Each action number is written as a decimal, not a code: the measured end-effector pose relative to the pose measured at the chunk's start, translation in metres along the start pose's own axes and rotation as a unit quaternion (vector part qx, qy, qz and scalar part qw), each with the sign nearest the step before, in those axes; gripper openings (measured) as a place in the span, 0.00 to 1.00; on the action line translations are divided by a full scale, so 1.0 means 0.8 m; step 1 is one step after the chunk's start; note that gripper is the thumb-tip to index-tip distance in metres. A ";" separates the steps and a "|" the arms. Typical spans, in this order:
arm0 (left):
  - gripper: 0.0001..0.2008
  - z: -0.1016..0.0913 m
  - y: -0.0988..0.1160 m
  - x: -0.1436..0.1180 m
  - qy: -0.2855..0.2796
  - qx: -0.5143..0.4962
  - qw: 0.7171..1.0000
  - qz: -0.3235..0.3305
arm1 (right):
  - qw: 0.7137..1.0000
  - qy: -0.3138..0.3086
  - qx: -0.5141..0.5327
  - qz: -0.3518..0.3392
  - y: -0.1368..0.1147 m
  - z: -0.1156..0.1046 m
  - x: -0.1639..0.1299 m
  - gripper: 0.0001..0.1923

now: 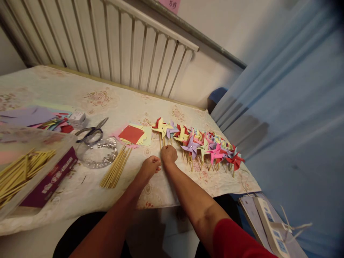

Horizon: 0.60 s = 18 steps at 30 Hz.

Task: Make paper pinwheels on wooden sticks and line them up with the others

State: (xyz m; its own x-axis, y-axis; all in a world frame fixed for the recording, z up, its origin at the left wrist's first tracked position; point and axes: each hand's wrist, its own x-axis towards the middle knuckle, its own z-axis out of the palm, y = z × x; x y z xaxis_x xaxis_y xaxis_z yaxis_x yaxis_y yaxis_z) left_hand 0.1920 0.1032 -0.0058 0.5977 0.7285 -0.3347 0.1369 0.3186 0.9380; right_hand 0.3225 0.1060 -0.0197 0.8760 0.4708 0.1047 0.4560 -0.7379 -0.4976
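My right hand (169,154) is closed at the stick ends of the leftmost paper pinwheels, with a yellow and red pinwheel (162,127) and a lilac pinwheel (171,130) just beyond it. Its fingers seem wrapped round a stick, though the knuckles hide the grip. Beside it, my left hand (151,167) has its fingers curled together in a pinch; whatever they hold is too small to see. To the right of my right hand lies a dense group of finished pinwheels (191,147) in several colours, on wooden sticks.
Left of my hands are paper squares (131,134), loose wooden sticks (116,167), a clear round container of small shiny pieces (98,154) and scissors (92,132). A box of sticks (60,173) stands front left. A power strip (271,227) lies beyond the table's right edge.
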 end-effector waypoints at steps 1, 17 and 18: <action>0.03 0.000 0.000 0.000 0.000 -0.001 1.000 -0.001 | 1.000 0.000 -0.001 0.001 0.000 0.000 0.000 0.14; 0.02 0.000 -0.001 -0.001 0.001 0.006 1.000 -0.005 | 1.000 0.012 -0.014 -0.013 0.001 -0.003 -0.009 0.15; 0.02 0.000 -0.001 -0.001 0.001 0.006 1.000 -0.006 | 1.000 0.019 -0.009 -0.012 0.001 -0.004 -0.011 0.15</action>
State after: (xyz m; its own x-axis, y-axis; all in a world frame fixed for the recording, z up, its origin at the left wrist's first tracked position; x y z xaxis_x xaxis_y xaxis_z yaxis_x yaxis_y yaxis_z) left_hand 0.1914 0.1023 -0.0058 0.5950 0.7255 -0.3459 0.1542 0.3194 0.9350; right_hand 0.3160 0.0999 -0.0185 0.8699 0.4703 0.1487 0.4794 -0.7350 -0.4796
